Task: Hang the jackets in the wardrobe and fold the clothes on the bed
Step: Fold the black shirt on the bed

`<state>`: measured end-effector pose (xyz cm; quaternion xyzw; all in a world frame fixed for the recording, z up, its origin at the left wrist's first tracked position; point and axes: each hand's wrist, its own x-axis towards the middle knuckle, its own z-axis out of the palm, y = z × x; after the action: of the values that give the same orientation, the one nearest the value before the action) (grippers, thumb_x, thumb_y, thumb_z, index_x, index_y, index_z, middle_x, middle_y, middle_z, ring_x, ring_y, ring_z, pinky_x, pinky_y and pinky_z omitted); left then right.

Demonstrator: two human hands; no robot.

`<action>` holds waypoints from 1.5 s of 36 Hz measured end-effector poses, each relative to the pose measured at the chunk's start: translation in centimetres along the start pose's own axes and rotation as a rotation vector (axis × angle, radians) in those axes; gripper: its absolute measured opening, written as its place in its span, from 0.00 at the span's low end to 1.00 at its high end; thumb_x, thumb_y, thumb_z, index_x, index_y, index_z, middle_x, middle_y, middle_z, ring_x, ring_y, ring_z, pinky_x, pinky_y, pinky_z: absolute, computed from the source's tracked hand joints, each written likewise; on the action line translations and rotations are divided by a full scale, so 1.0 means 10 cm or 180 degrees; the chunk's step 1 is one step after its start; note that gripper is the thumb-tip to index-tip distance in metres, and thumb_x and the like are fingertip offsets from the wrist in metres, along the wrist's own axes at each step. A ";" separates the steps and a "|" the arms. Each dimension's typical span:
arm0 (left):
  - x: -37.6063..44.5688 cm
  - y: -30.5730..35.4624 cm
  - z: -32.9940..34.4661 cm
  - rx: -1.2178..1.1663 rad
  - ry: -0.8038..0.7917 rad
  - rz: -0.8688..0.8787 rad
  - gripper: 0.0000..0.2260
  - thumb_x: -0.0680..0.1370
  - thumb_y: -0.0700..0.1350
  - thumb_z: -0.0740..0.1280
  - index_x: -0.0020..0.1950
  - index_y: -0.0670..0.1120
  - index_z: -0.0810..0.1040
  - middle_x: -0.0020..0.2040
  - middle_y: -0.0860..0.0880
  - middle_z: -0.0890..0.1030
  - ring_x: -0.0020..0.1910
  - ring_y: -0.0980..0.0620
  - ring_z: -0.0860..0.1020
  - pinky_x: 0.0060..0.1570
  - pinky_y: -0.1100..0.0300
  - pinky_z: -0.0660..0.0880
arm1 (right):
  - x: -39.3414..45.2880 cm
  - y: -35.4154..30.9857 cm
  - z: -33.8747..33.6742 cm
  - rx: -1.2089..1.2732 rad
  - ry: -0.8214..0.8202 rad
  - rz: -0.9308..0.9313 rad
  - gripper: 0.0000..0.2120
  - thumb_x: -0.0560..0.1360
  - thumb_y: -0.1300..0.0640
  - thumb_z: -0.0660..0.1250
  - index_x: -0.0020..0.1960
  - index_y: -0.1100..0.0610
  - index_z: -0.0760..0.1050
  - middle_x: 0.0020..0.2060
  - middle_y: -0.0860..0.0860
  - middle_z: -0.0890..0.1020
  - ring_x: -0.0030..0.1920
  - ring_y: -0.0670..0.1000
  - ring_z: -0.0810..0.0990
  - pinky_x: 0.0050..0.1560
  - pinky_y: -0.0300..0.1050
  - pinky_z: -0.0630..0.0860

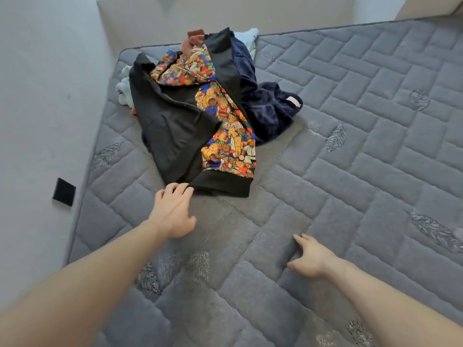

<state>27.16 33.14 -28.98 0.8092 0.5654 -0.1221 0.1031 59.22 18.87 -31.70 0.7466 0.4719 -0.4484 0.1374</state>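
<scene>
Head view, looking down at a grey quilted bed [350, 171]. A heap of clothes lies near its far left corner: a black jacket [172, 126] with teddy-bear print lining on top, a navy fleece [265, 106] beside it (pale blue and rust pieces peek out behind). The left hand [172, 211], fingers curled, touches the jacket's hem. The right hand [310, 256] rests spread on the bare mattress, holding nothing.

Two bare forearms — no sleeves, watch or rings showing on the left grip [172, 214] or right grip [312, 259]
</scene>
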 end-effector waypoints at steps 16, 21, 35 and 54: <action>-2.07 0.51 -3.02 -0.1093 0.1190 0.1130 0.14 0.80 0.39 0.61 0.55 0.52 0.83 0.48 0.55 0.81 0.46 0.51 0.78 0.56 0.53 0.68 | -2.95 -0.83 -0.45 0.1366 0.0992 -0.1224 0.53 0.67 0.34 0.75 0.82 0.43 0.49 0.78 0.39 0.59 0.76 0.42 0.63 0.76 0.44 0.64; -3.06 0.95 -3.50 -0.1677 0.1015 0.1238 0.14 0.82 0.40 0.60 0.60 0.51 0.82 0.52 0.54 0.79 0.49 0.50 0.79 0.50 0.55 0.74 | -3.99 -1.21 -0.60 0.1572 0.1376 -0.1759 0.41 0.60 0.40 0.81 0.68 0.33 0.64 0.60 0.25 0.72 0.63 0.28 0.70 0.58 0.23 0.66; -4.32 0.57 -3.27 -0.2058 0.0084 0.0691 0.24 0.65 0.71 0.75 0.48 0.62 0.66 0.39 0.57 0.74 0.38 0.62 0.72 0.36 0.61 0.70 | -5.22 -0.85 -1.14 0.0938 0.1539 -0.1565 0.10 0.69 0.60 0.61 0.42 0.46 0.77 0.36 0.41 0.83 0.36 0.43 0.79 0.36 0.44 0.74; -4.10 -0.21 -3.57 -0.0952 0.0960 0.0555 0.23 0.65 0.74 0.69 0.44 0.56 0.84 0.48 0.65 0.79 0.54 0.58 0.68 0.55 0.58 0.71 | -5.79 -0.95 -1.87 0.1086 0.2219 -0.2197 0.20 0.70 0.67 0.59 0.46 0.43 0.80 0.36 0.44 0.84 0.35 0.48 0.80 0.36 0.46 0.75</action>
<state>14.55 8.23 17.69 0.8398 0.5141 0.0948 0.1464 52.66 1.87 27.15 0.6643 0.6286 -0.2627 -0.3075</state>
